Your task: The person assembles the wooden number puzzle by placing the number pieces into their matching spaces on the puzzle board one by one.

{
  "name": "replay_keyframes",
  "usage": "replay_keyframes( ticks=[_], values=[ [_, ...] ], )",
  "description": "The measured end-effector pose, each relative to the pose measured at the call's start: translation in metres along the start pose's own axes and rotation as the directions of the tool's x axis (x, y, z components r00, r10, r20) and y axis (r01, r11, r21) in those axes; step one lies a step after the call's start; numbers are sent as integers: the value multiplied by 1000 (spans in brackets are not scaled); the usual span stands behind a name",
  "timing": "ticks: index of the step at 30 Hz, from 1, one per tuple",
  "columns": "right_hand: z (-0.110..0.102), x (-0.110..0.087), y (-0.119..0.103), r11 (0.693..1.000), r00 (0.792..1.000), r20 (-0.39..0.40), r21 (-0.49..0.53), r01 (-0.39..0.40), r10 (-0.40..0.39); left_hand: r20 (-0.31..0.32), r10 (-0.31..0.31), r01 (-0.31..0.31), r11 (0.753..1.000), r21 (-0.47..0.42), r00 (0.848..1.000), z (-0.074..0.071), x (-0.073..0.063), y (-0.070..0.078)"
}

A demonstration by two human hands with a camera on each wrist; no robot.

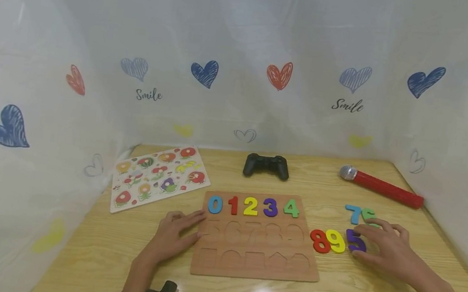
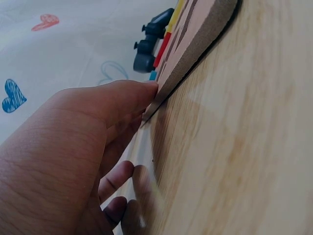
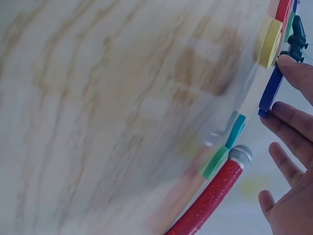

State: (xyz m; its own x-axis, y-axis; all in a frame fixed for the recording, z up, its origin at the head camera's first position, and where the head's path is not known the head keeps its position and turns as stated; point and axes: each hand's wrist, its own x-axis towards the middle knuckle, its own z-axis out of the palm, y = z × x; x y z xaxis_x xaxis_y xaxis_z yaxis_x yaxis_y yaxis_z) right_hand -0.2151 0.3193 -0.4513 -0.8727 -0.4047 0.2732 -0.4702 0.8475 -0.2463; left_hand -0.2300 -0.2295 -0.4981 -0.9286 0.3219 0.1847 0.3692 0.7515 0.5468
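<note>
A wooden number puzzle board lies on the table with 0, 1, 2, 3 and 4 in its top row. My left hand touches the board's left edge with extended fingers, its other fingers loose beside it in the left wrist view. On the right, my right hand pinches the purple number 5 between thumb and forefinger. Left of that piece are a yellow 9 and a red 8. A blue 7 and a green 6, partly hidden by my fingers, lie beyond.
Behind the board sits a black game controller. A red microphone lies at the back right. The fruit picture board is at the back left. White curtains with hearts enclose the table's back and sides.
</note>
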Motion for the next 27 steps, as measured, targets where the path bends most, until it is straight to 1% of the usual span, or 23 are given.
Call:
replay_keyframes(
  ticks=[8,18,27],
  values=[
    [2,3,-3,999,999,-20,-8,42,-42,-2,-1,1,1000,3,1000,1,0,0],
    [2,14,-15,997,997,-18,-17,72,-72,-56,45,-44,999,16,997,1,-1,3],
    [6,22,-22,995,995,-13,-16,99,-99,-25,19,-19,1000,14,999,-2,-2,4]
  ],
)
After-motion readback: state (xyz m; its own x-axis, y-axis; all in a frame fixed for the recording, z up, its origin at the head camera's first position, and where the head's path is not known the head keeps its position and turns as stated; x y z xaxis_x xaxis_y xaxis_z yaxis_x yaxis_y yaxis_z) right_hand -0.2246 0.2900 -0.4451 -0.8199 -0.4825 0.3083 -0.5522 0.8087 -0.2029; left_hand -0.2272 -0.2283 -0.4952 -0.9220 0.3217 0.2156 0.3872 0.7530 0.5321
